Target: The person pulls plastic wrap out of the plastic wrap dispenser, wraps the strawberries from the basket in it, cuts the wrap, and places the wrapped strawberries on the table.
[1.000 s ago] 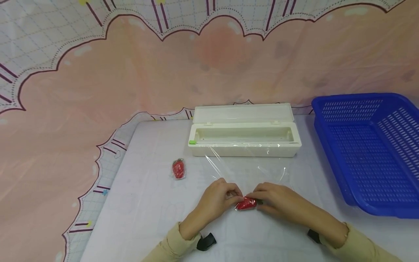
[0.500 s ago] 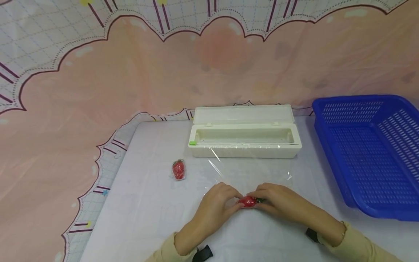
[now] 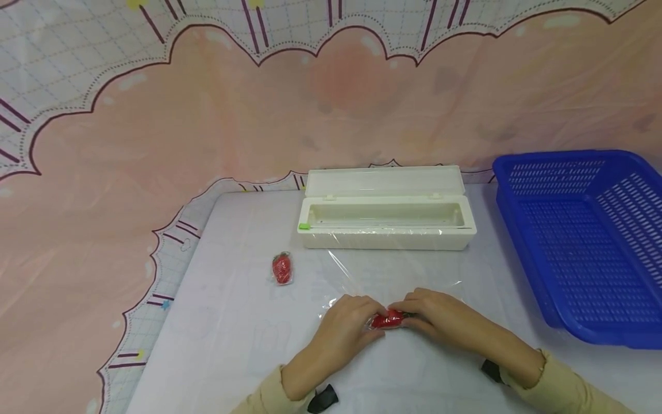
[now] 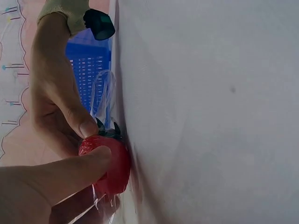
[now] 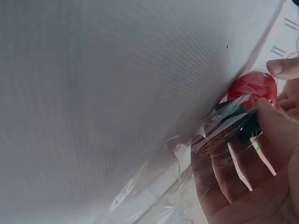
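A red strawberry (image 3: 389, 319) with green leaves lies on its side between both hands, clear cling film around it. My right hand (image 3: 437, 313) pinches the leafy end between thumb and fingers. At the other end, my left hand (image 3: 346, 328) has its fingers curled around the far side, its thumb (image 4: 103, 156) overlapping the fruit in the left wrist view and slightly apart from it in the right wrist view. Clear cling film (image 3: 393, 267) stretches from the front of a white cling film dispenser (image 3: 388, 238) to the hands. The dispenser's lid stands up.
Another film-wrapped strawberry (image 3: 281, 268) lies left of the dispenser. A blue plastic basket (image 3: 522, 253) stands at the right. The white tabletop (image 3: 233, 339) meets a patterned peach cloth (image 3: 248, 121) at the back and left.
The left hand's thumb has come away from the strawberry toward the near side, and its fingers have shifted slightly closer. The right hand keeps its pinch. The film's creases have shifted.
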The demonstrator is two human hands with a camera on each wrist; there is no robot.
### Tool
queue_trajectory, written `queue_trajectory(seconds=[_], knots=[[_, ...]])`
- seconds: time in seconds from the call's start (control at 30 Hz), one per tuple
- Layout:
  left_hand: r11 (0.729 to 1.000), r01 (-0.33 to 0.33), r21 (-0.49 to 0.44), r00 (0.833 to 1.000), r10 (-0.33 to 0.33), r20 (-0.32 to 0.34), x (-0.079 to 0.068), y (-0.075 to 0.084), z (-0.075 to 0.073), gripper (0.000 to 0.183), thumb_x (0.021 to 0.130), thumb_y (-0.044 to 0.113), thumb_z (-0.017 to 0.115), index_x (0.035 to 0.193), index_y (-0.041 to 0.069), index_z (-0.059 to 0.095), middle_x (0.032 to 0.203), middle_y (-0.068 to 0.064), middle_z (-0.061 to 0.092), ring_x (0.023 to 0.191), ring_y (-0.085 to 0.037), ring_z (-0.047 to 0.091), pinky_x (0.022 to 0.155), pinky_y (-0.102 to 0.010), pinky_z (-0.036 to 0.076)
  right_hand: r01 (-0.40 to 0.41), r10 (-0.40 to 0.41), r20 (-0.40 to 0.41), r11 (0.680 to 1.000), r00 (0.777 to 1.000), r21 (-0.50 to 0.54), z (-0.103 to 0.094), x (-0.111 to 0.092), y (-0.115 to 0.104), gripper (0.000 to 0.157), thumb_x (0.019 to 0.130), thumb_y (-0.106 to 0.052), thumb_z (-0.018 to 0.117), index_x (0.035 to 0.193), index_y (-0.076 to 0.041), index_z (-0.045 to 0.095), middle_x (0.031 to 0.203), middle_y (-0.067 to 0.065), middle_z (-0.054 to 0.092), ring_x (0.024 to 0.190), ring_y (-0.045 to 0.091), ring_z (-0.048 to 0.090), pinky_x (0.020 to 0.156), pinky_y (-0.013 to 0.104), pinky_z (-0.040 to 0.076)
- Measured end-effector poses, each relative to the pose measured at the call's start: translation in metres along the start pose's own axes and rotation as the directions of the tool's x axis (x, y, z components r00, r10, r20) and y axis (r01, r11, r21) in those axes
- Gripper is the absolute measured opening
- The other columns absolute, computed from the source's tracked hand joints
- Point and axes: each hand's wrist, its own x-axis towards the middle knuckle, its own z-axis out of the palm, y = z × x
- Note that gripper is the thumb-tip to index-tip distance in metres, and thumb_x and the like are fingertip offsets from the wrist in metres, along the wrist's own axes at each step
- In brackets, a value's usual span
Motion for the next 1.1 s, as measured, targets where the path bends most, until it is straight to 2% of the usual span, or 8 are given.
queue_trajectory(seconds=[0.17,0.4,0.5,0.63,0.77,1.1], knots=[[1.000,0.014,0.006,1.000,-0.014,0.014,0.005,-0.004,0.002,0.028,0.079,0.028,0.085,0.102,0.020,0.070,0.087,0.011,0.071,0.079,-0.004,0.062,0.073,-0.021,0.044,-0.022,0.021,0.020,1.000,1.000,0.023,-0.001,0.001,-0.001,0.024,0.097,-0.029,0.064,0.120,-0.027,0.070,0.095,-0.019,0.063,0.087,-0.003,0.053,0.077,0.024,0.050],[0.999,0.027,0.032,0.998,-0.029,0.058,0.007,-0.007,0.004,0.032,0.081,0.037,0.083,0.106,0.021,0.070,0.092,0.013,0.070,0.084,-0.005,0.058,0.077,-0.022,0.044,-0.033,0.032,0.033,0.999,0.999,0.037,-0.002,0.001,-0.001,0.025,0.098,-0.028,0.062,0.122,-0.026,0.070,0.095,-0.019,0.063,0.087,-0.002,0.054,0.077,0.025,0.051],[0.998,0.026,0.056,0.997,-0.030,0.077,0.008,-0.008,0.004,0.032,0.082,0.039,0.081,0.106,0.020,0.070,0.087,0.012,0.069,0.081,-0.004,0.058,0.078,-0.023,0.043,-0.034,0.032,0.034,0.999,0.999,0.041,-0.002,0.001,0.000,0.025,0.098,-0.027,0.063,0.122,-0.027,0.070,0.095,-0.020,0.063,0.087,-0.003,0.054,0.077,0.025,0.051],[0.998,0.043,0.049,0.992,-0.048,0.115,0.010,-0.010,0.004,0.032,0.083,0.042,0.080,0.105,0.020,0.070,0.078,0.014,0.064,0.072,0.000,0.053,0.071,-0.020,0.039,-0.027,0.026,0.034,0.999,0.999,0.044,-0.002,0.001,0.001,0.025,0.098,-0.026,0.063,0.121,-0.025,0.070,0.096,-0.020,0.063,0.088,-0.002,0.054,0.076,0.025,0.051],[0.998,0.064,0.018,0.987,-0.066,0.145,0.012,-0.012,0.004,0.032,0.083,0.044,0.079,0.103,0.020,0.071,0.076,0.015,0.063,0.069,0.003,0.052,0.066,-0.017,0.035,-0.022,0.020,0.034,0.999,0.999,0.047,-0.002,0.001,0.002,0.025,0.099,-0.028,0.062,0.122,-0.024,0.070,0.097,-0.019,0.064,0.088,-0.001,0.055,0.076,0.026,0.051],[0.999,0.051,0.009,0.989,-0.052,0.138,0.012,-0.015,0.001,0.026,0.087,0.042,0.074,0.102,0.020,0.074,0.077,0.013,0.065,0.067,0.003,0.049,0.064,-0.017,0.034,-0.050,0.048,0.038,0.997,0.998,0.058,-0.003,0.002,0.000,0.024,0.100,-0.028,0.059,0.121,-0.022,0.070,0.097,-0.018,0.064,0.089,-0.001,0.054,0.079,0.027,0.052]])
